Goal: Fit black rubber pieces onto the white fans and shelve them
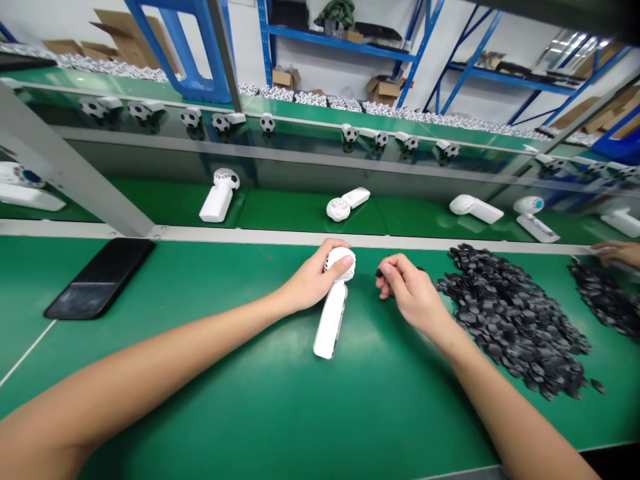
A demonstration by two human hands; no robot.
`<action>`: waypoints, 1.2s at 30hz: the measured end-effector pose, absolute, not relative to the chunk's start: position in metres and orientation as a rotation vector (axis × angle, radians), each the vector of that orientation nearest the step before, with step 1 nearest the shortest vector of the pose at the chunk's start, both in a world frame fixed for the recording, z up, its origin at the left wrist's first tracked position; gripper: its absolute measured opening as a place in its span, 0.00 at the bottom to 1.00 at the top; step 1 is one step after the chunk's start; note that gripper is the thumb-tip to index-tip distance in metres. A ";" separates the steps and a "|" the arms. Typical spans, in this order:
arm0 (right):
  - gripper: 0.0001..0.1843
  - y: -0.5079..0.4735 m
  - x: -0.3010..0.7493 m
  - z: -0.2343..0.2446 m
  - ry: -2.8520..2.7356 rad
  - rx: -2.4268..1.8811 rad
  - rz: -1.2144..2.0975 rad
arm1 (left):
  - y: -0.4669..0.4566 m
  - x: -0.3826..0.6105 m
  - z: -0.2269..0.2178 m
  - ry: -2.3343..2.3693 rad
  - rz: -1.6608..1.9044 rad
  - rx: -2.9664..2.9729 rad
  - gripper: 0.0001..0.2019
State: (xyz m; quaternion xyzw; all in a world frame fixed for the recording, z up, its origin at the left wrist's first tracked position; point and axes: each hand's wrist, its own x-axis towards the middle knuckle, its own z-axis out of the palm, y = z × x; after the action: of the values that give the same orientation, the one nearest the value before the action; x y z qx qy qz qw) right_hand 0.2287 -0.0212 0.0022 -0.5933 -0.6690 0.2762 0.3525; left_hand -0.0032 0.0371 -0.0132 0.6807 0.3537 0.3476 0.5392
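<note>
My left hand [315, 277] grips the round head [343, 261] of a white handheld fan [330, 320], whose handle rests on the green mat [210, 353] and points towards me. My fingers hide part of the head. My right hand [410, 297] is just right of the fan and pinches a small black piece [380, 272] between thumb and forefinger. Its shape is mostly hidden. Further right lies a large heap of black hexagonal pieces [510, 320], close to my right hand but not touching it.
A co-worker's hand [617, 252] reaches over a second black heap [605, 300] at the right edge. A dark tablet or phone [100, 279] lies at left. Several white fans stand on a green conveyor belt [310, 207] behind a raised metal rail [320, 237].
</note>
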 end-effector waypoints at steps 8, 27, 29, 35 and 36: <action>0.15 -0.036 0.196 -0.001 -1.432 -1.306 1.150 | 0.032 -0.002 -0.011 0.846 0.779 1.689 0.23; 0.12 -0.040 0.193 0.006 -1.644 -1.389 0.908 | 0.032 -0.004 -0.008 0.804 0.672 1.721 0.24; 0.12 -0.039 0.194 0.005 -1.630 -1.398 0.900 | 0.033 -0.003 -0.008 0.801 0.662 1.737 0.25; 0.08 -0.038 0.193 -0.002 -1.703 -1.407 0.725 | 0.032 -0.001 -0.006 0.813 0.633 1.788 0.37; 0.08 -0.038 0.194 -0.004 -1.719 -1.412 0.698 | 0.032 0.000 -0.006 0.808 0.644 1.785 0.37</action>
State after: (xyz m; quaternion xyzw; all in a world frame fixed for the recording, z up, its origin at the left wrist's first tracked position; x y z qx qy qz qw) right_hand 0.1937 -0.0377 -0.0036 -0.5567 -0.6776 0.2753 0.3940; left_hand -0.0004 0.0322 -0.0060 0.7427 0.3362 0.2677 0.5136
